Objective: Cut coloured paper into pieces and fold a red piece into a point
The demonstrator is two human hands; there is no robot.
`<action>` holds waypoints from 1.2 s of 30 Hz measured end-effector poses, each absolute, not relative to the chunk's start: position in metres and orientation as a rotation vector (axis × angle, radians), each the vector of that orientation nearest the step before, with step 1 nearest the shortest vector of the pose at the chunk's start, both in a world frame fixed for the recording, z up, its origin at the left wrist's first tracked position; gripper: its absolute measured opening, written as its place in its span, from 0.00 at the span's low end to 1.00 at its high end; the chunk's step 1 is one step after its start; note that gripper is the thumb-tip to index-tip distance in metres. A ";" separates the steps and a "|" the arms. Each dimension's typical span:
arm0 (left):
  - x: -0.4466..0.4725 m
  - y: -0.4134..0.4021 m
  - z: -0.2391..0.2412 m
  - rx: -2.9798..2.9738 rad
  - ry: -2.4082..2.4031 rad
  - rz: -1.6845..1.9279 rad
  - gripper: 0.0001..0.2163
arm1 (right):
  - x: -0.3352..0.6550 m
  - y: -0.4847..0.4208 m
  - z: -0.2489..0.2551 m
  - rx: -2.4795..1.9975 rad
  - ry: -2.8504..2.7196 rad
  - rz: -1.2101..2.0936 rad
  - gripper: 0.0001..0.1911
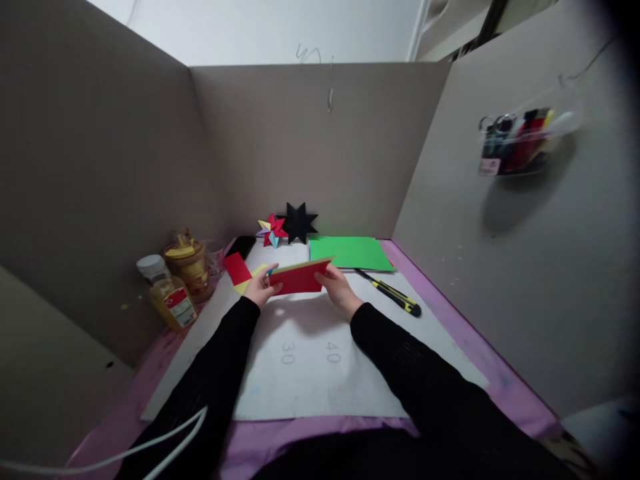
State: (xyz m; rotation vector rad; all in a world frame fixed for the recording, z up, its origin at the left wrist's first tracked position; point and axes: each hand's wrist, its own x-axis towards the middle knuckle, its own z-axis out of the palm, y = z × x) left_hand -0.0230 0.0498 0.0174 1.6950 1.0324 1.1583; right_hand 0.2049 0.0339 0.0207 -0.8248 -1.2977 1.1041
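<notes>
Between both hands, raised over the white paper sheet [310, 387], is a red sheet of paper [299, 279] with a thin yellowish strip along its top edge. Its left end is pinched in my left hand [260, 287], where a bit of blue shows by the fingers. My right hand [337, 287] grips the right end, thumb on the red face. Just behind my left hand lie a small red paper piece [237, 269] and a yellow paper piece [243, 287]. A yellow-and-black utility knife [393, 295] rests to the right of my right hand.
Green paper [350, 252] lies at the back. Behind it on the left stand a black paper star [299, 223] and a multicoloured one [273, 231]. A glue bottle [173, 300], a brown pot [190, 267] and a black phone [241, 247] line the left. Grey panels [320, 147] enclose the table.
</notes>
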 end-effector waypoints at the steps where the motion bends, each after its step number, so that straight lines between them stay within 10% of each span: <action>1: -0.021 0.047 0.018 1.737 1.080 1.119 0.34 | 0.203 0.033 0.018 -0.846 -1.313 1.133 0.18; 17: -0.018 0.043 0.021 1.638 1.235 1.069 0.26 | 0.200 0.028 0.013 -0.819 -1.386 1.252 0.13; 24: -0.064 0.052 0.049 1.031 1.092 1.587 0.26 | 0.207 0.001 0.020 -0.706 -1.686 1.893 0.22; 31: -0.060 0.055 0.044 0.724 0.977 1.615 0.09 | 0.201 0.007 0.020 -0.977 -1.394 0.600 0.17; 36: -0.033 0.053 0.033 0.859 0.916 1.504 0.16 | 0.205 0.016 0.008 -0.797 -1.224 1.136 0.16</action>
